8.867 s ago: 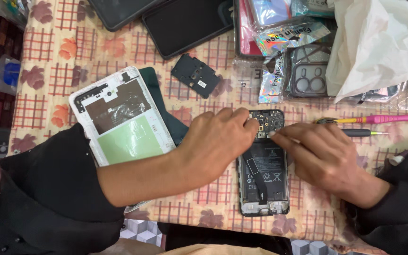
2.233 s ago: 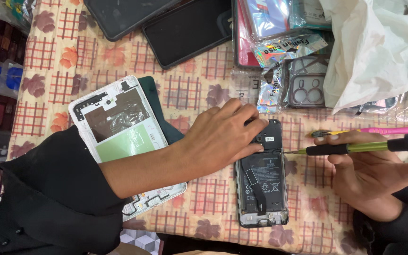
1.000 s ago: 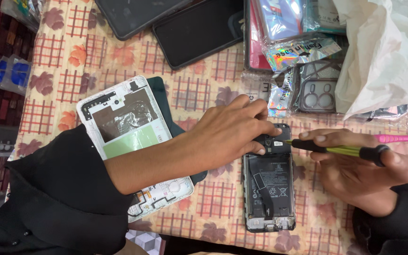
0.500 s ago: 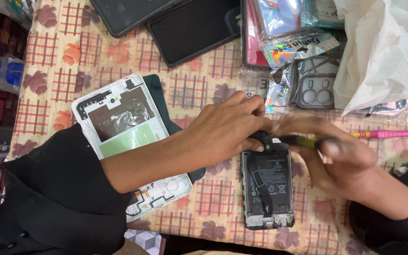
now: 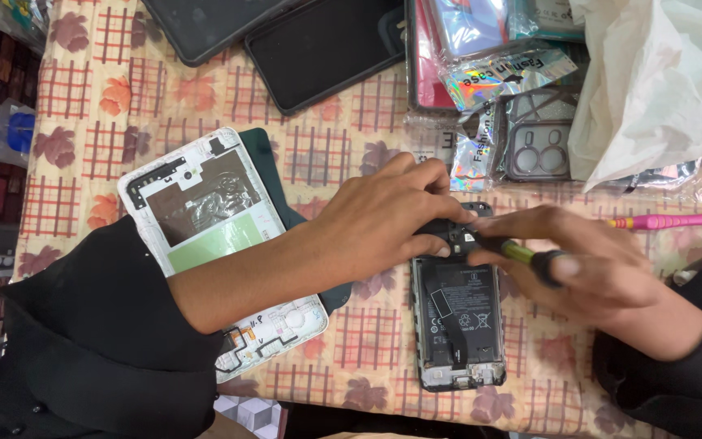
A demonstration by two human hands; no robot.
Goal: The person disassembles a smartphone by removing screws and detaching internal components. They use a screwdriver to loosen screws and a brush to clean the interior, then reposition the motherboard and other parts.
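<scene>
Looking down through the head camera, an opened smartphone (image 5: 458, 325) lies back-up near the front edge of the tabletop (image 5: 83, 106), its battery and lower board bare. The left hand (image 5: 383, 219) lies across the phone's top end, fingers curled down and pressed on the black upper cover, pinning it rather than lifting it. The right hand (image 5: 587, 260) is closed around a green-and-black precision screwdriver (image 5: 530, 258), whose tip meets the phone's top end just beside the left fingertips.

Left of the phone lies a white mid-frame of another handset (image 5: 205, 228), partly under the left sleeve. Beyond the phone's top end sit packaged phone cases (image 5: 513, 81) and two dark phones (image 5: 327, 45); to the right of the phone are a crumpled white plastic bag (image 5: 652, 81) and a pink tool (image 5: 676, 219).

The phone looks light, stiff and thin, yet fragile: exposed battery and board probably want no pressure. The metal side rails seem the safest hold. The screwdriver is slim and likely to slip off tiny screws.
</scene>
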